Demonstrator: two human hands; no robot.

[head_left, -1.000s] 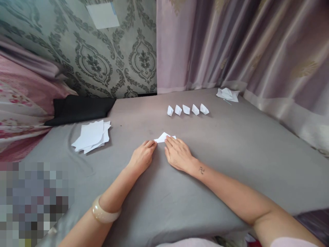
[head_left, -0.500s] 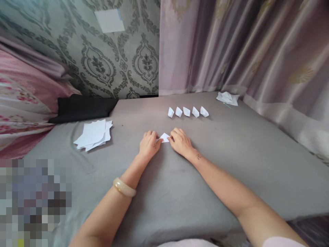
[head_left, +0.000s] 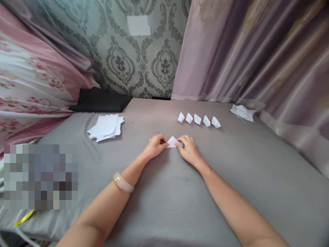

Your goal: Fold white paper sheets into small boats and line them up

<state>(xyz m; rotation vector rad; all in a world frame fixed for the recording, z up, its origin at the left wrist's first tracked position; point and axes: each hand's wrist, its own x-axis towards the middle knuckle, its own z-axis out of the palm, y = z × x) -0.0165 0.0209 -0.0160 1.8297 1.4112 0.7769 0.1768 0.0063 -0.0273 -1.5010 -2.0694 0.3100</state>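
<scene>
Between my hands is a small piece of white paper folded to a triangle [head_left: 172, 141], its point facing away from me. My left hand [head_left: 156, 145] pinches its left corner between thumb and fingers. The right corner is pinched by my right hand [head_left: 189, 148]. Beyond my hands, several small folded white paper shapes [head_left: 197, 119] stand in a row on the grey cloth [head_left: 164, 192]. A light bangle [head_left: 123, 183] circles my left forearm.
Loose white sheets [head_left: 106, 127] lie stacked at the left. More crumpled or folded paper [head_left: 242, 112] sits at the far right by the curtain [head_left: 218, 51]. A folded black cloth [head_left: 102, 100] lies at the back left. A pixelated patch hides the lower left.
The view has shifted, so everything on the cloth appears further right. My fingers have drawn outward along the triangle, and more of the paper shows between them.
</scene>
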